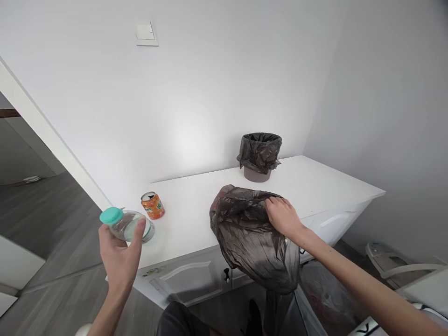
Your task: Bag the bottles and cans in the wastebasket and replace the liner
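Observation:
My left hand (121, 254) is wrapped round a clear bottle (131, 224) with a turquoise cap, held tilted near the left end of the white cabinet top. Just behind the bottle an orange drink can (153, 206) stands upright. My right hand (283, 215) grips the edge of a dark, see-through plastic bag (252, 242). This bag spreads over the cabinet's front edge and hangs down before the doors. Some contents show dimly through its left side, but I cannot make out what they are.
A small brown bin (257, 175) lined with a dark bag stands at the back of the white cabinet top (189, 200), against the wall. Below right are a clear plastic bag (325, 289) and a pale, curved-armed object (402, 266). A doorway opens at the left.

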`<state>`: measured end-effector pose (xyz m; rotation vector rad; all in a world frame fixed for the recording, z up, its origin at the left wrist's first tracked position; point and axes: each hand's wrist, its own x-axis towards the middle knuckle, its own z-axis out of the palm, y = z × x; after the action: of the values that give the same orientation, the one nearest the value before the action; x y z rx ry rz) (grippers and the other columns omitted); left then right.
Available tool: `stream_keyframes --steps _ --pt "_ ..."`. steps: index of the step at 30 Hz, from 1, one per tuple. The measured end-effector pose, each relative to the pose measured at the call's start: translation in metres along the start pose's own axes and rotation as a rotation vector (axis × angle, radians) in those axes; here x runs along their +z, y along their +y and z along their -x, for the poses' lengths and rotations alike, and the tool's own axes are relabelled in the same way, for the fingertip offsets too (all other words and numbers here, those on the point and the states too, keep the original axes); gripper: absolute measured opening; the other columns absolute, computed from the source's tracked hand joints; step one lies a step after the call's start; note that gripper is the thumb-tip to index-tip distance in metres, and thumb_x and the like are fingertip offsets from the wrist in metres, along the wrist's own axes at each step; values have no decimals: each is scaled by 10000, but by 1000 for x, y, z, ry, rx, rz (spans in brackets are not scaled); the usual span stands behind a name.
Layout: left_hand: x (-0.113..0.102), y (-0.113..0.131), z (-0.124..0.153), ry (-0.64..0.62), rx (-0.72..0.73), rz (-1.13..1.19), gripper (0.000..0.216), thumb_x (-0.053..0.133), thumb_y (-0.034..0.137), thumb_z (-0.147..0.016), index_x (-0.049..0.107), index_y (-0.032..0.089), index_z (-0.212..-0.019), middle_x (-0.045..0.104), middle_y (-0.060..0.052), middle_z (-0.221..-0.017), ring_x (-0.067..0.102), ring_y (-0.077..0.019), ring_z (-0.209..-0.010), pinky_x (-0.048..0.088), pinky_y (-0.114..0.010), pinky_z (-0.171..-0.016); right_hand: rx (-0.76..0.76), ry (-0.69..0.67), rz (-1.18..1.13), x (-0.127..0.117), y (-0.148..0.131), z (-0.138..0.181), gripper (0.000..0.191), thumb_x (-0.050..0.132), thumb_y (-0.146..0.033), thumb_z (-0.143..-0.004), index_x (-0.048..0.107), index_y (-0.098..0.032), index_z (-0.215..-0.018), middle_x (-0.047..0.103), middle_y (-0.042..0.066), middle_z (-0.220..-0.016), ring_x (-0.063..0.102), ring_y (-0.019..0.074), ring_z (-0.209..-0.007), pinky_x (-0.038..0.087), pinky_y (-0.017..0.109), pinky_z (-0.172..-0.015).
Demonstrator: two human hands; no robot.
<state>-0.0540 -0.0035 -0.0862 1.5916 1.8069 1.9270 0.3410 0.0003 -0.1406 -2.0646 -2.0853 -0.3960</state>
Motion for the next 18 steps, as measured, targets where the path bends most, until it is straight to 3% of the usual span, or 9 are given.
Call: stream_keyframes --steps 4,9,13,18 --pt "-8 -17 -3 22 -66 7 590 783 557 -763 599 222 -1212 701 -61 -1154 681 -294 -1080 581 -432 -948 29 -61 -6 2 12 -4 240 481 -222 -1049 706 -165 -1110 751 157 -1128 691 292 -1092 464 393 -918" --pt "-9 -44 -18 47 -120 -33 623 797 567 -746 613 212 -1222 693 -79 -1193 679 -310 -1095 576 -453 -948 63 -171 26 6 22 -2 282 509 -329 -1059 690 -139 -1164 740 182 -1183 695 318 -1124 460 407 -922" --pt "-2 -60 -31 14 -165 -17 685 794 589 -763 593 215 -1301 681 -91 -1258 672 -317 -1144 557 -469 -984 55 -237 40 13 29 -1 296 508 -346 -1060 680 -133 -1171 743 190 -1155 690 320 -1142 452 407 -920" --pt "16 -63 -46 -16 -181 33 696 807 577 -771 589 198 -1312 694 -89 -1223 670 -301 -1149 547 -443 -1008 55 -278 32 22 37 -1 270 541 -330 -1043 677 -118 -1139 745 192 -1142 684 324 -1148 442 406 -920"
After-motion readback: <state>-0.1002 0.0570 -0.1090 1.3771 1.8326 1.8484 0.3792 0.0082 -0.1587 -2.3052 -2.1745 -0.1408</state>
